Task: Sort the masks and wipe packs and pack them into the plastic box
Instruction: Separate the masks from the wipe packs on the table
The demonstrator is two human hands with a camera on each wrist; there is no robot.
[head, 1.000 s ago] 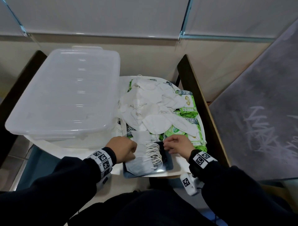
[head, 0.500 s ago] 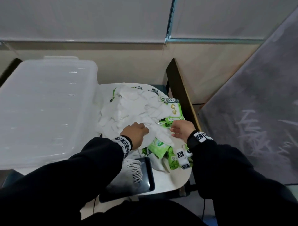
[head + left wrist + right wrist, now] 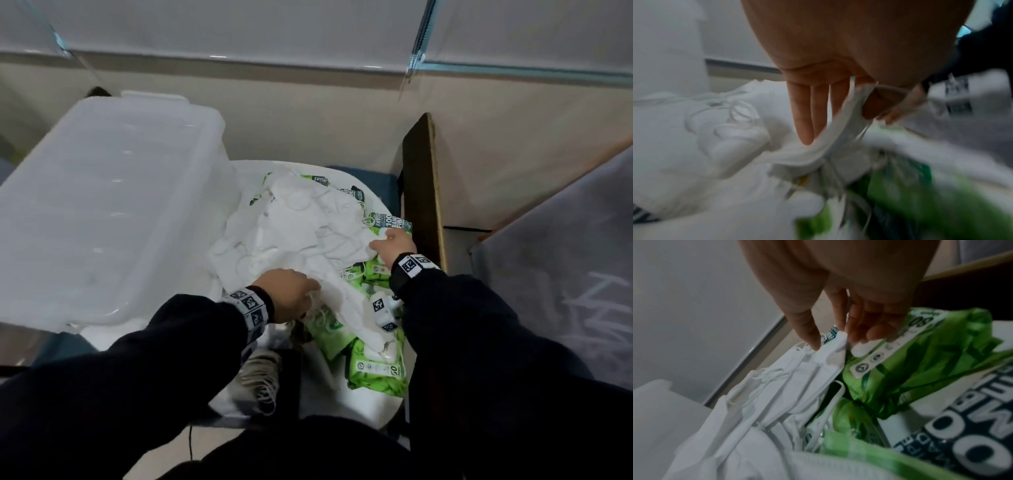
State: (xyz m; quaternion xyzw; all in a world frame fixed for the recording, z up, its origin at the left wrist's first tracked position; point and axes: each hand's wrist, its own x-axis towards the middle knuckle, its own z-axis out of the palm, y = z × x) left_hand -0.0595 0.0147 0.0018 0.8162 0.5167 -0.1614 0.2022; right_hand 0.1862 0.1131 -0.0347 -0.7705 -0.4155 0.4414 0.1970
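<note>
Left hand [image 3: 289, 294]: thumb and fingers [image 3: 803, 113] clamped on a folded white mask [image 3: 813, 146], ear loops trailing below the fingertips. Green wipe packs [image 3: 376, 370] lie just under and right of that grip.

Right hand [image 3: 394, 245]: thumb and forefinger pinch the top edge of another white mask [image 3: 830, 350]; the remaining fingers [image 3: 873, 331] curl against the label of a green wipe pack [image 3: 920, 356] just beside it.

Heap of white masks [image 3: 294, 233] between and beyond both hands, on the white table [image 3: 342, 401]. Plastic box [image 3: 102, 212], lid on, left of the left fingers, touching the heap's edge.
</note>
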